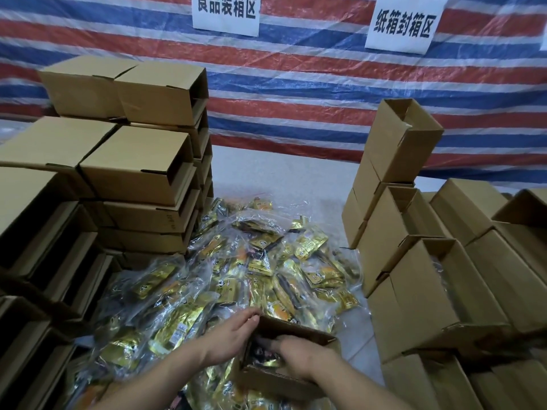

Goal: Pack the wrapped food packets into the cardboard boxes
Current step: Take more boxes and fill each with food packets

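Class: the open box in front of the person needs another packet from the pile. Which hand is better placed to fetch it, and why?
Left. The left hand rests at the box edge beside the packet pile; the right hand is inside the box, on packets.

Packing depot, seemingly: stacked boxes (142, 161).

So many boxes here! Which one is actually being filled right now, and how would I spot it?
Start at the heap of gold packets spread across the middle of the floor, between the two banks of stacked boxes. At its near edge sits one small open cardboard box. Unlike all the others, it stands alone with both hands on it: the left hand at its rim, the right hand reaching inside.
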